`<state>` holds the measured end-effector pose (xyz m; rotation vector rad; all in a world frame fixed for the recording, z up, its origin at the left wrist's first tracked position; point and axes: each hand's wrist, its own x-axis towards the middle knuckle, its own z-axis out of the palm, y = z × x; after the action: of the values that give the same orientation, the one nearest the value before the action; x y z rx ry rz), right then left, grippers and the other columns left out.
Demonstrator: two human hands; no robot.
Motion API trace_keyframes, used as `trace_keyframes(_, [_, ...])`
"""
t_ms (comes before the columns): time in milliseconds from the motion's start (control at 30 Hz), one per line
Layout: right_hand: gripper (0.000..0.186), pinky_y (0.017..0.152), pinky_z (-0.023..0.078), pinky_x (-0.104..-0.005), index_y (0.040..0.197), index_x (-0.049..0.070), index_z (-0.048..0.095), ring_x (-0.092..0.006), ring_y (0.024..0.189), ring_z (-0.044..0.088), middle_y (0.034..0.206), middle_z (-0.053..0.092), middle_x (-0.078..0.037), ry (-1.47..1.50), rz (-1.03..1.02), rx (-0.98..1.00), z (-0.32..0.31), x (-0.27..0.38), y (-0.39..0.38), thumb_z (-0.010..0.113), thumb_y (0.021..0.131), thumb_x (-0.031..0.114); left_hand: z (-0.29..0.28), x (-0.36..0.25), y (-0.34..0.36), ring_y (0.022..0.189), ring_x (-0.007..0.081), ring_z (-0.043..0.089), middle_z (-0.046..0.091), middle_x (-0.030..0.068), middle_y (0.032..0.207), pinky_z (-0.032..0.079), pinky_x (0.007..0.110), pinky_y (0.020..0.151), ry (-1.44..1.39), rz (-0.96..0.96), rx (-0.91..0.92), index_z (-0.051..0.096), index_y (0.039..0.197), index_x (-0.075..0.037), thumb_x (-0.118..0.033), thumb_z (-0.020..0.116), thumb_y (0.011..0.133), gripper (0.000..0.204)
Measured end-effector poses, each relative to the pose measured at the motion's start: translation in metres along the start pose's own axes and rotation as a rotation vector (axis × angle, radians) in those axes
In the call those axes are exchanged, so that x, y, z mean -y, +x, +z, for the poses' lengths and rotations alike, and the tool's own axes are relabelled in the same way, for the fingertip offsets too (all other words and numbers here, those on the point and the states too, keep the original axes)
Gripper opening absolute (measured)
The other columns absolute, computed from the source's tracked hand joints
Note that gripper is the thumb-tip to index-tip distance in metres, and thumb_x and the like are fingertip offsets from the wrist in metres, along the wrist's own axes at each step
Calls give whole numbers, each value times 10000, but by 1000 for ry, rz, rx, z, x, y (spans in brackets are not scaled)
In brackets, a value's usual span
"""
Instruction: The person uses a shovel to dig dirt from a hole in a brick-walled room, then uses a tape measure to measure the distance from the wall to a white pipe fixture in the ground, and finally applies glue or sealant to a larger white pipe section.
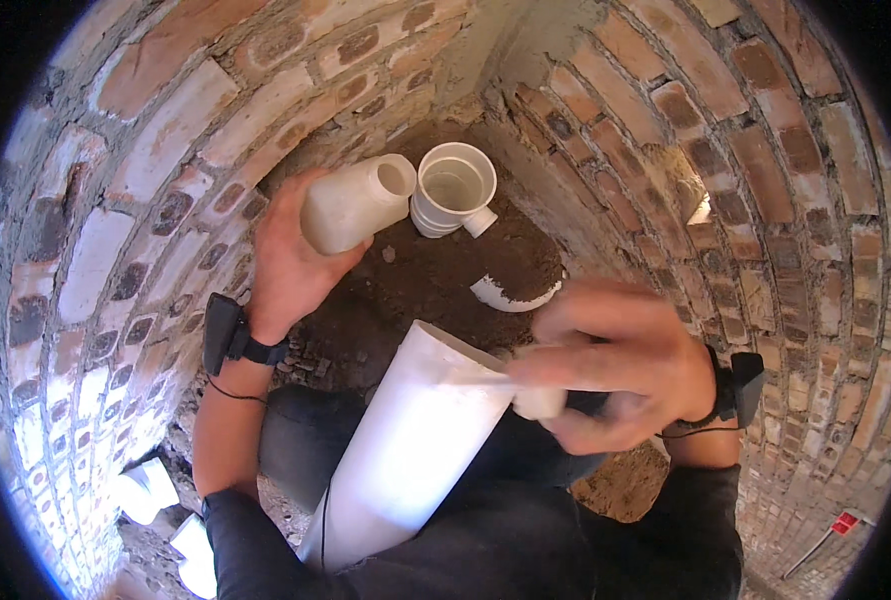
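My left hand [300, 255] is wrapped round a translucent white plastic bottle [350, 208], tilted with its uncapped mouth toward the upper right. A white plastic pipe [405, 440] leans across my lap, its cut end up and away from me. At that end my right hand [615, 365], smeared by motion, closes on a small pale lump [540, 393]; its kind is not clear. Just beyond the bottle stands a white pipe fitting [455, 185] with a side outlet, its round mouth facing up.
Brick walls [165, 210] rise on both sides and meet at a far corner. A white pipe end [513, 296] is partly buried in the brown soil [420, 275]. White pipe pieces [145, 490] lie at lower left; a red-headed tool [843, 523] is at lower right.
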<state>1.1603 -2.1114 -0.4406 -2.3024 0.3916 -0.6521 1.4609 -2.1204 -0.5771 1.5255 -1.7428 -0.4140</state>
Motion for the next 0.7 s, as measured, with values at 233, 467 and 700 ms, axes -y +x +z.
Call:
trace_keyframes(233, [419, 656, 500, -288, 1088, -17, 704, -182, 733, 644, 808, 658, -99, 327, 518, -210, 17, -3, -96, 767, 701, 130, 4, 7, -1, 1149, 347, 607, 613, 191, 1222, 472, 416, 1006, -4, -33, 58, 540, 1296, -14, -162, 877, 668, 728])
trace_keyframes(467, [401, 625, 443, -259, 1166, -86, 661, -107, 686, 528, 905, 663, -43, 1035, 928, -605, 85, -37, -135, 684, 831, 132, 4, 7, 2, 1081, 373, 626, 628, 198, 1159, 498, 431, 947, -50, -5, 16, 572, 1235, -8, -130, 878, 654, 668])
trace_keyframes(700, [326, 590, 413, -225, 1141, -76, 655, -87, 677, 508, 835, 615, -36, 1285, 1088, -487, 107, -84, -121, 647, 879, 117, 0, 3, 0, 1084, 373, 628, 633, 187, 1151, 499, 431, 947, -41, -39, -25, 575, 1233, -16, -137, 885, 643, 678])
